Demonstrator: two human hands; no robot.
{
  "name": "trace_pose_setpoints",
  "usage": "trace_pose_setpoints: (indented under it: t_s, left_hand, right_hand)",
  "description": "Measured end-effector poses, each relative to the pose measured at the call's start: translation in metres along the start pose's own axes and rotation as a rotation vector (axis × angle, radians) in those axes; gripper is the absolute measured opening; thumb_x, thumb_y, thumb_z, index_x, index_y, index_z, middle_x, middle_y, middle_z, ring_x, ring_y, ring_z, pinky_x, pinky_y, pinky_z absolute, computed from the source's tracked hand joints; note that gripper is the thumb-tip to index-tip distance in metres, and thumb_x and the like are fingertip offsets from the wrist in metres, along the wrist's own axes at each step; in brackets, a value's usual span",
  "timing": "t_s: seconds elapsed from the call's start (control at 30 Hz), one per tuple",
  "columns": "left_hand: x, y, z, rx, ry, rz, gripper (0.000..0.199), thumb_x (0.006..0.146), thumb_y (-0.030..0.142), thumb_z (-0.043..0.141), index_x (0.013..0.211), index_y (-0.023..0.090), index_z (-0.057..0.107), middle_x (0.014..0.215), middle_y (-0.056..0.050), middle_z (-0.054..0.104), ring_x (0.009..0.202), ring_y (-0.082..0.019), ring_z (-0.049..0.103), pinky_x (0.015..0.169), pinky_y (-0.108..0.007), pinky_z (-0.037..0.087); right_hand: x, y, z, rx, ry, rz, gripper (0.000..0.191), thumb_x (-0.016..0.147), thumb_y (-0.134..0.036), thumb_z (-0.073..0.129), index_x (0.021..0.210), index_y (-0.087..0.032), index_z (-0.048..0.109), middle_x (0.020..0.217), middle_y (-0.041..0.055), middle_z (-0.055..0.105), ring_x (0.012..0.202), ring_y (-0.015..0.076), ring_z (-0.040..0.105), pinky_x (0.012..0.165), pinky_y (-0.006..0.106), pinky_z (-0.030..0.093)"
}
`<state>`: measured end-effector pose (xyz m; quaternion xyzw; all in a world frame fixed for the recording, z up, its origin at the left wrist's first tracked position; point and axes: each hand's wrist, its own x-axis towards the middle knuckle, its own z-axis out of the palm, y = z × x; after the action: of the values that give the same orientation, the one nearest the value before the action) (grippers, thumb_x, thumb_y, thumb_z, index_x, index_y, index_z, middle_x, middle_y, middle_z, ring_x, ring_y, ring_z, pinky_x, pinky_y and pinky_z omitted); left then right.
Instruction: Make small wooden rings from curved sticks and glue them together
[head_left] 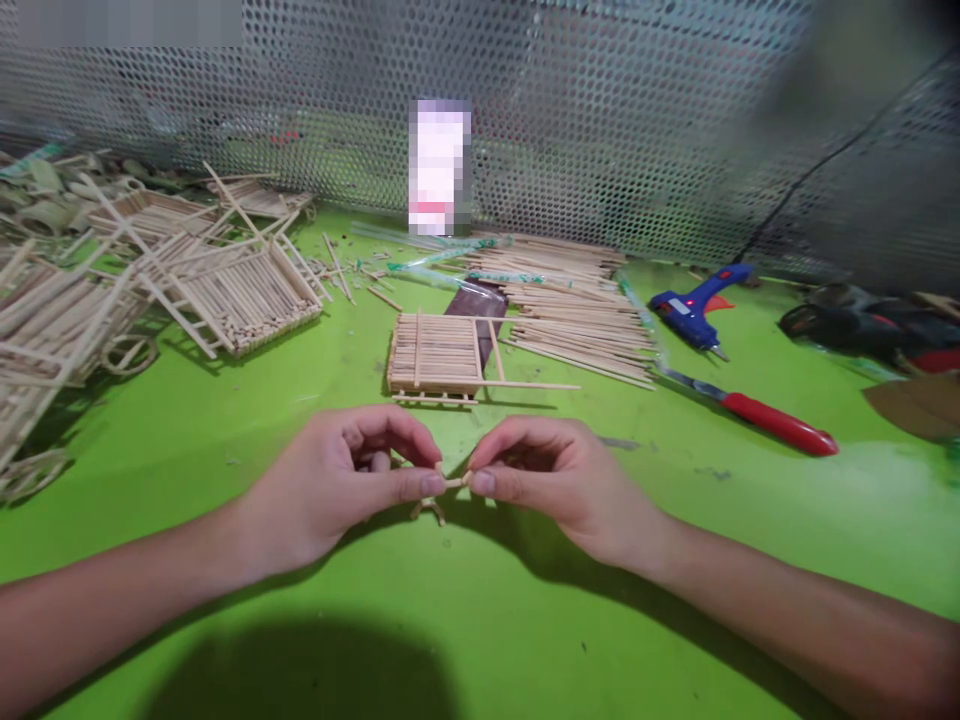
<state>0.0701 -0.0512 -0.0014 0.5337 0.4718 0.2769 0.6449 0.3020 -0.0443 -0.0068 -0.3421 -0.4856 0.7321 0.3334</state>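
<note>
Between my two hands, low over the green table, is a small piece made of short wooden sticks. My left hand pinches its left end between thumb and index finger. The right end is pinched by the fingertips of my right hand. Just below the fingertips lie a few small stick bits. Beyond my hands stands a little cart-like frame of sticks, with a long stick pointing right.
Several stick models pile up at the left. Loose sticks lie behind the frame. To the right are a blue glue gun, a red-handled tool and a dark object. A perforated metal screen borders the back.
</note>
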Motion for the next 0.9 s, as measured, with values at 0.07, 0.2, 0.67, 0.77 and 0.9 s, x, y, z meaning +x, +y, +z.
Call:
trace_pose_setpoints:
  t_s: [0.07, 0.2, 0.67, 0.77, 0.9]
  left_hand:
    - [-0.0003, 0.0008, 0.0004, -0.011, -0.001, 0.003, 0.023, 0.072, 0.026, 0.088, 0.086, 0.018, 0.073, 0.053, 0.008, 0.05, 0.048, -0.006, 0.038, 0.043, -0.015, 0.028]
    - [-0.0002, 0.0024, 0.001, -0.033, -0.007, 0.002, 0.024, 0.071, 0.026, 0.089, 0.086, 0.017, 0.072, 0.054, 0.008, 0.053, 0.048, -0.006, 0.04, 0.043, -0.015, 0.029]
    - [-0.0011, 0.0003, -0.0037, -0.063, -0.05, -0.023, 0.022, 0.076, 0.025, 0.088, 0.09, 0.017, 0.073, 0.061, 0.005, 0.06, 0.051, -0.007, 0.045, 0.046, -0.016, 0.034]
    - [-0.0002, 0.0011, -0.0043, -0.072, -0.062, -0.025, 0.022, 0.076, 0.024, 0.088, 0.09, 0.017, 0.073, 0.066, 0.003, 0.065, 0.054, -0.007, 0.049, 0.049, -0.017, 0.037]
    - [0.0021, -0.0045, -0.0067, -0.073, -0.071, -0.019, 0.023, 0.076, 0.023, 0.088, 0.093, 0.018, 0.073, 0.071, 0.003, 0.068, 0.057, -0.007, 0.052, 0.051, -0.018, 0.04]
  right_hand:
    - [-0.0001, 0.0001, -0.0001, -0.006, 0.003, 0.003, 0.015, 0.075, -0.018, 0.09, 0.085, -0.02, 0.079, 0.078, -0.0008, 0.076, 0.069, 0.0105, 0.07, 0.065, 0.023, 0.057]
    - [0.0003, -0.0001, 0.0001, 0.0, 0.009, 0.008, 0.015, 0.075, -0.018, 0.09, 0.085, -0.02, 0.079, 0.077, -0.001, 0.076, 0.068, 0.01, 0.068, 0.064, 0.023, 0.056]
    - [-0.0023, -0.0031, -0.0029, -0.06, 0.03, 0.023, 0.012, 0.084, -0.026, 0.085, 0.093, -0.02, 0.078, 0.077, -0.0025, 0.072, 0.061, 0.0042, 0.058, 0.054, 0.016, 0.045]
    - [-0.0031, -0.0029, -0.0022, -0.091, 0.032, 0.037, 0.015, 0.082, -0.028, 0.086, 0.093, -0.019, 0.079, 0.075, -0.0019, 0.072, 0.059, 0.0047, 0.057, 0.052, 0.016, 0.042]
    - [-0.0037, -0.0019, -0.001, -0.134, 0.024, 0.049, 0.017, 0.078, -0.026, 0.089, 0.091, -0.019, 0.08, 0.077, -0.0006, 0.074, 0.062, 0.006, 0.059, 0.054, 0.017, 0.043]
